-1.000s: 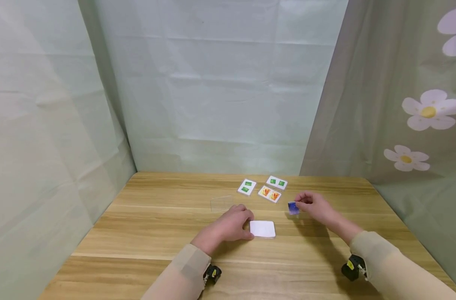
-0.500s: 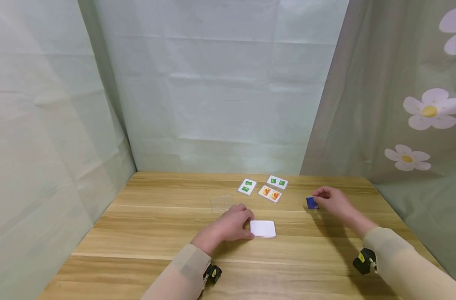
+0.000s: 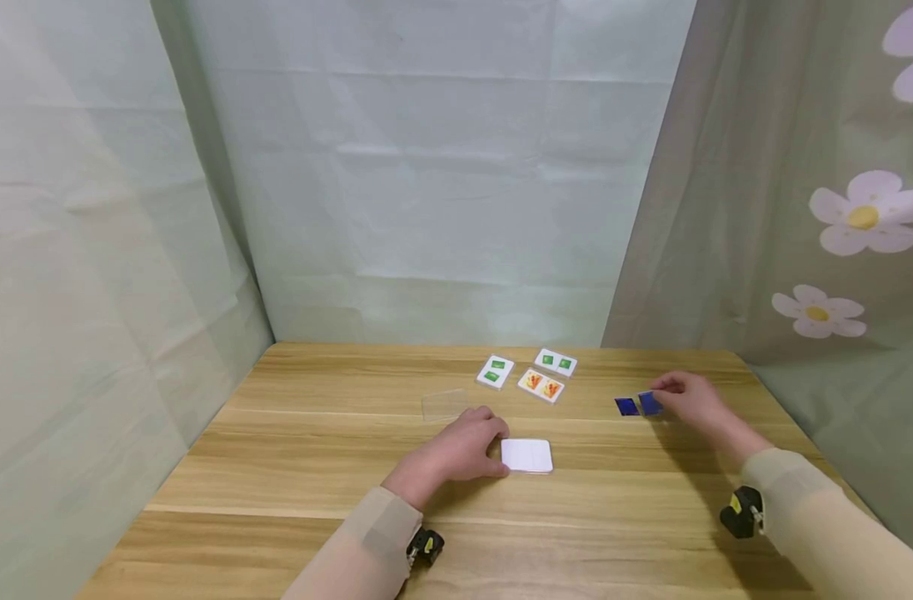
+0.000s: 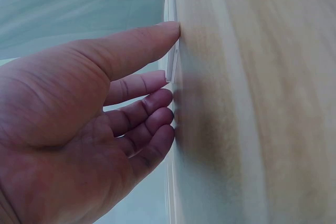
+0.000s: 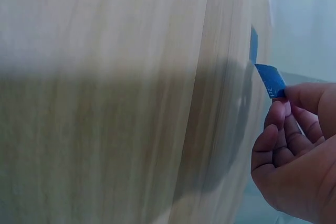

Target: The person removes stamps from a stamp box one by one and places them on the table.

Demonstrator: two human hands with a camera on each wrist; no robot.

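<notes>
My left hand (image 3: pixel 464 446) rests on the table at the left end of a flat white card with rounded corners (image 3: pixel 527 457). Its thumb and forefinger hold two edges of the card, while the other fingers curl loosely beside it. Toward the right, my right hand (image 3: pixel 692 404) pinches a small blue square piece (image 3: pixel 650 403) between thumb and forefinger. In the right wrist view this thin blue piece (image 5: pixel 271 81) is tilted and carries faint white lettering. A second blue square (image 3: pixel 626 407) lies flat on the table just left of it.
Beyond the hands lie two white cards with green squares, a left one (image 3: pixel 496 372) and a right one (image 3: pixel 556 363), and a card with orange pictures (image 3: pixel 541 386). A clear plate (image 3: pixel 444 405) lies behind my left hand. Curtains enclose the wooden table (image 3: pixel 314 467).
My right hand has moved right, away from the white card. One blue square now lies on the table, and another is between my fingers. The left hand has stayed put.
</notes>
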